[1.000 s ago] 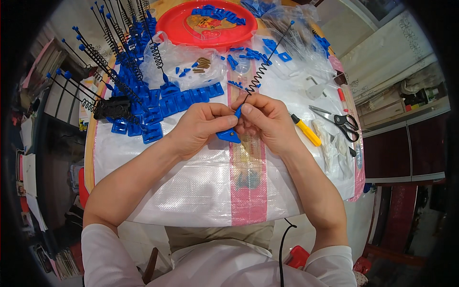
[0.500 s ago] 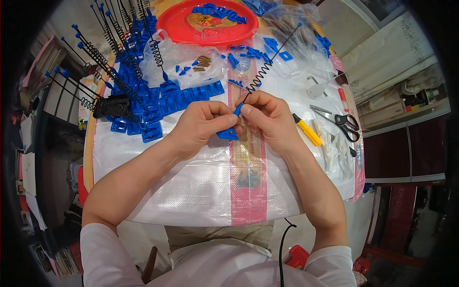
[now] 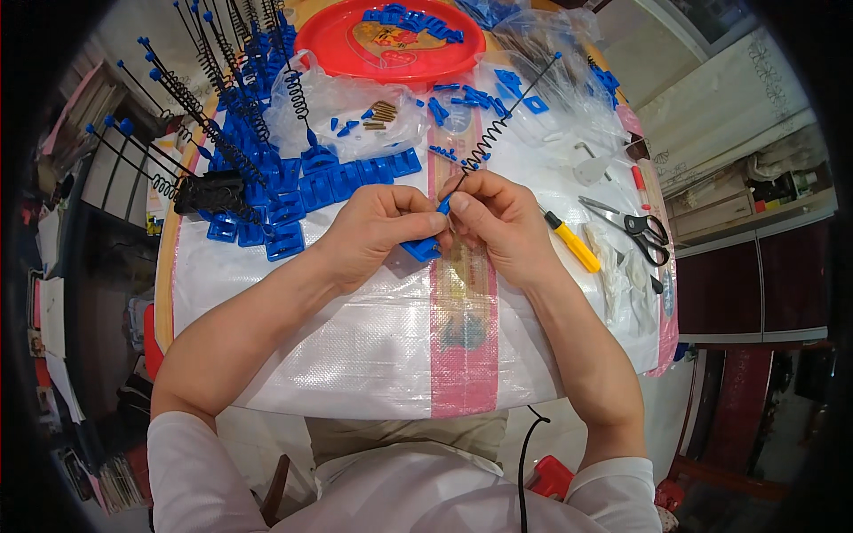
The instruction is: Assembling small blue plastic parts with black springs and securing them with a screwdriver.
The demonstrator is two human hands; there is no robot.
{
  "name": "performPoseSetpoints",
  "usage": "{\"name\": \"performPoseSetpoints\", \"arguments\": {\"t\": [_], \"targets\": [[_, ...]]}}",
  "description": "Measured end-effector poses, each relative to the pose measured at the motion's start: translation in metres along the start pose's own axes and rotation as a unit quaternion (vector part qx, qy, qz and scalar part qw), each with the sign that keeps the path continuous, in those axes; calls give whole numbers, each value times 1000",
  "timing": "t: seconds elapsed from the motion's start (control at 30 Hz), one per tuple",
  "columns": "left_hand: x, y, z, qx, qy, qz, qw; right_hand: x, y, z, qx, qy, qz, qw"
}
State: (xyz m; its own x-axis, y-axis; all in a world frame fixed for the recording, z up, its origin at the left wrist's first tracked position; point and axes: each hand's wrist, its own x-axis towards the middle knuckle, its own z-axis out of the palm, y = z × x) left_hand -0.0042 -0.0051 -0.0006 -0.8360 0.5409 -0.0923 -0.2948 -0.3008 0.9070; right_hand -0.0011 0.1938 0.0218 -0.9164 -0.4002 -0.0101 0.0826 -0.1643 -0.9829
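Observation:
Above the table's middle, my two hands meet at a small blue plastic base (image 3: 421,250) with a narrow blue tip. My left hand (image 3: 378,231) is closed on the base, thumb and fingers pinching it. Close beside it, my right hand (image 3: 499,220) pinches the lower end of a black coiled spring wire (image 3: 487,140) where it meets the blue tip. That wire slants up to the right and ends in a small blue knob (image 3: 557,55). My fingertips partly cover the joint, so how far the wire is in cannot be told.
Blue bases (image 3: 355,174) stand in rows at the left, many with upright spring wires. A red tray (image 3: 329,60) with blue parts sits at the back. Brass pins (image 3: 383,112) lie on a plastic bag. At right are a yellow-handled screwdriver (image 3: 577,249), scissors (image 3: 644,226) and a red pen (image 3: 639,182).
The blue base has tilted slightly between my fingers. Both hands keep their grip in nearly the same place, and the whole view has shifted a little.

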Motion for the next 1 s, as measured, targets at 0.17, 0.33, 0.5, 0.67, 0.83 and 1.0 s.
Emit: {"name": "performPoseSetpoints", "arguments": {"t": [0.17, 0.33, 0.5, 0.67, 0.83, 1.0], "targets": [[0, -1, 0, -1, 0, 16, 1000, 1, 3, 1, -7, 8, -3, 1000], [0, -3, -1, -1, 2, 15, 1000, 1, 6, 2, -1, 10, -4, 1000], [0, -4, 0, -3, 11, 20, 1000, 2, 6, 0, -2, 1, 2, 1000], [0, -4, 0, 0, 9, 25, 1000, 2, 9, -2, 7, 0, 6, 1000], [-1, -4, 0, -4, 7, 26, 1000, 2, 8, 1, 14, 5, 11, 1000], [0, -4, 0, -1, 4, 31, 1000, 2, 10, -1, -2, 9, 6, 1000]]}}
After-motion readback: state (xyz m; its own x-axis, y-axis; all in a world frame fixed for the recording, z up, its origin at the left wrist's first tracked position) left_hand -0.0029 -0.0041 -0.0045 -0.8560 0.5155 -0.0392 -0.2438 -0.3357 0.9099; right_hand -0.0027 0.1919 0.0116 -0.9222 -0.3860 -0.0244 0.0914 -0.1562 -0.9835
